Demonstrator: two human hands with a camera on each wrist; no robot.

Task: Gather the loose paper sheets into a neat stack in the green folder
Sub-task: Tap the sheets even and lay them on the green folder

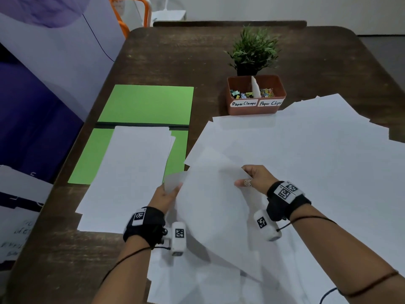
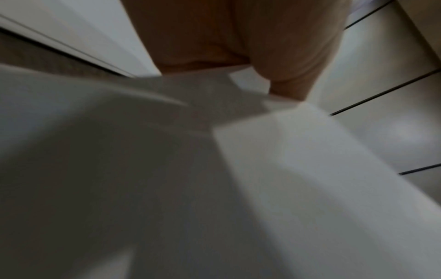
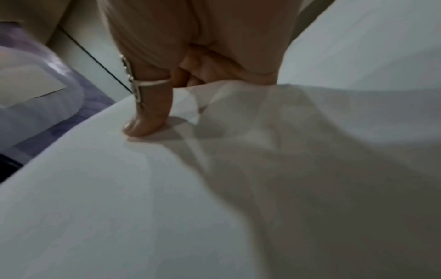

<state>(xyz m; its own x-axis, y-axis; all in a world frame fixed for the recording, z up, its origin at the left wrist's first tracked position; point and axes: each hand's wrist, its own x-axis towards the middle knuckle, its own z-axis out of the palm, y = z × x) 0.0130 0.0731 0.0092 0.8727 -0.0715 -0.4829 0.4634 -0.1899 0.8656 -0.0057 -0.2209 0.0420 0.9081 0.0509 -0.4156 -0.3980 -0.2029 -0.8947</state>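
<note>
Dark wood counter (image 1: 175, 51) here, with a little potted plant (image 1: 254, 49) and a terracotta organizer tray (image 1: 256, 95) labelled "Paper Clamps" and "Paper Clips" toward the upper middle of the frame. The green folder (image 1: 146, 104) lies open at centre left, and a stack of paper (image 1: 129, 172) already sits on its lower half, though the stack runs past the folder's bottom edge and a few corners fan out on its right side. So not neat yet.

The rest of the loose sheets (image 1: 306, 161) are spread all over the right half of the frame. One lifted sheet (image 1: 210, 207) is up off the pile at lower centre. The left hand (image 1: 164, 198) pinches its left edge, and the right hand (image 1: 256, 178) pinches its top edge, thumb pressed on top in the right wrist view.

Handling-wise: it looks like plain office paper, so super light, floppy, and it bows in the middle as you can see here. I'd guess it slides easily on the other sheets and creases if you squeeze a corner hard. Holding two separate edges like this keeps it flat-ish. Then tap the edges square once it's on the stack.
</note>
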